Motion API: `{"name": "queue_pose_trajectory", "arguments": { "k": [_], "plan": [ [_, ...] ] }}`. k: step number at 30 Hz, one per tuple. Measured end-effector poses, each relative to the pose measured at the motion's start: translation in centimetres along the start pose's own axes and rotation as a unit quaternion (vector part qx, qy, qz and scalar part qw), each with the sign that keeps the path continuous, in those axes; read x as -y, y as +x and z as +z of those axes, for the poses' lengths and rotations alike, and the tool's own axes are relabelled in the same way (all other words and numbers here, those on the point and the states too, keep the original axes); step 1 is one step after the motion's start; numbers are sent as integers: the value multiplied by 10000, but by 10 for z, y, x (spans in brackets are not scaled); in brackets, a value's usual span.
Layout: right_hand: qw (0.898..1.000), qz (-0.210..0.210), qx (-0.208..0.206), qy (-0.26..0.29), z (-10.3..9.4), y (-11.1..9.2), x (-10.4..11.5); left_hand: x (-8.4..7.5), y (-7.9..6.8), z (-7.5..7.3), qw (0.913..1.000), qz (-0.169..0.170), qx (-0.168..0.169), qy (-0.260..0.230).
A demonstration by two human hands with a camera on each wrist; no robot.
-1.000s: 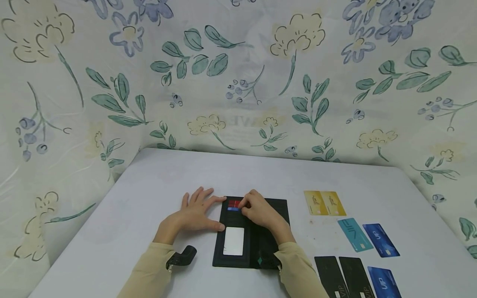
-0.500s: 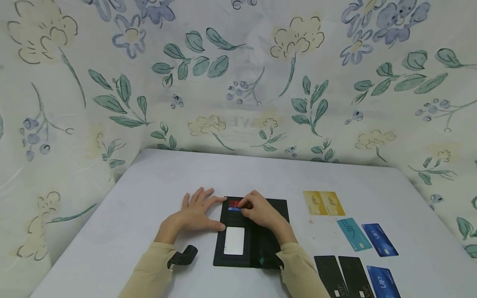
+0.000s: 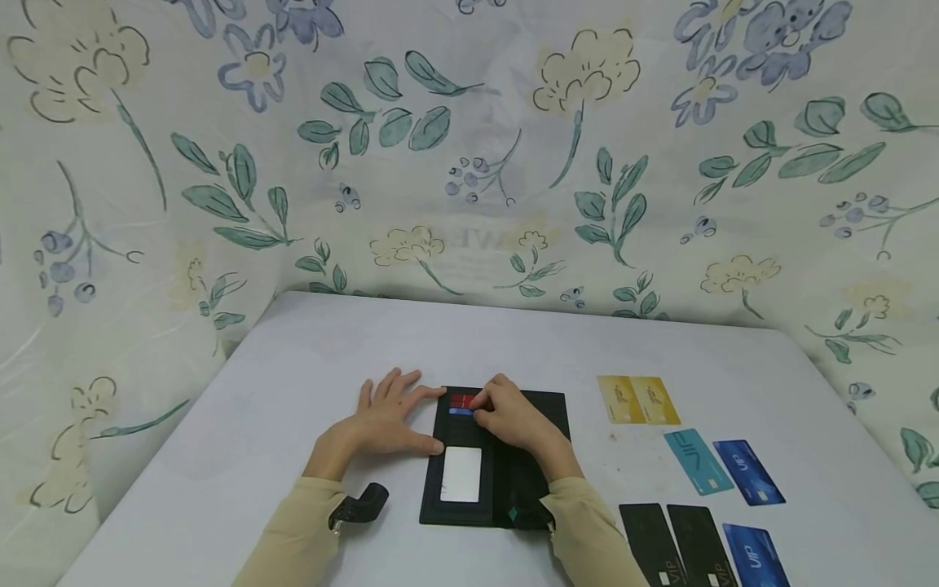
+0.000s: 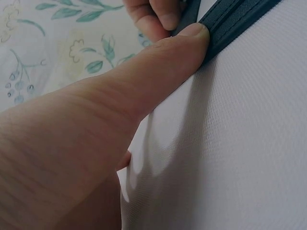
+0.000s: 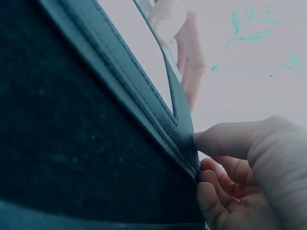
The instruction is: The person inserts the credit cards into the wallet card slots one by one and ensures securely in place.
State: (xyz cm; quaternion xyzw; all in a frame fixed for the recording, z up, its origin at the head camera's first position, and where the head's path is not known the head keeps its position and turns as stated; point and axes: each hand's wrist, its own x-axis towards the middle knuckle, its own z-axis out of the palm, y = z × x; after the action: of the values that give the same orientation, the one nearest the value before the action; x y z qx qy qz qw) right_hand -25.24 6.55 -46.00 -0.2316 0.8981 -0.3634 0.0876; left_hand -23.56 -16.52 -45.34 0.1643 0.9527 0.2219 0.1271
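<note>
A black wallet [image 3: 458,515] lies open on the white table, with a white panel [image 3: 460,474] in its left half. Red cards [image 3: 461,400] and a blue card [image 3: 460,412] show in the slots near its top. My left hand [image 3: 383,420] has its fingers spread, the index fingertip and thumb at the wallet's left edge. In the left wrist view the left thumb [image 4: 184,45] presses the wallet's edge. Across the wallet, my right hand [image 3: 513,414] pinches at the right end of the blue card with curled fingers. That end is hidden under its fingertips.
Right of the wallet lie two gold cards [image 3: 639,400], a teal card [image 3: 698,462], two blue VIP cards [image 3: 749,473] and two black VIP cards [image 3: 700,542]. A black wrist device [image 3: 361,505] juts from the left sleeve. Floral cloth [image 3: 469,163] hangs behind the table.
</note>
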Motion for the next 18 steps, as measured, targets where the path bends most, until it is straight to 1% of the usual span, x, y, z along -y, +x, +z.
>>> {"name": "queue_pose_trajectory", "arguments": {
  "k": [5,16,18],
  "plan": [
    [10000,-30,-19,-34,0,-1,1,-1,-1,-1,10000,11,10,2],
    [9997,27,-30,233,0,-3,-4,0,-1,0,10000,5,-20,38],
    [9998,51,-23,202,-1,-4,-4,0,-1,0,10000,1,-25,41]
  ]
}}
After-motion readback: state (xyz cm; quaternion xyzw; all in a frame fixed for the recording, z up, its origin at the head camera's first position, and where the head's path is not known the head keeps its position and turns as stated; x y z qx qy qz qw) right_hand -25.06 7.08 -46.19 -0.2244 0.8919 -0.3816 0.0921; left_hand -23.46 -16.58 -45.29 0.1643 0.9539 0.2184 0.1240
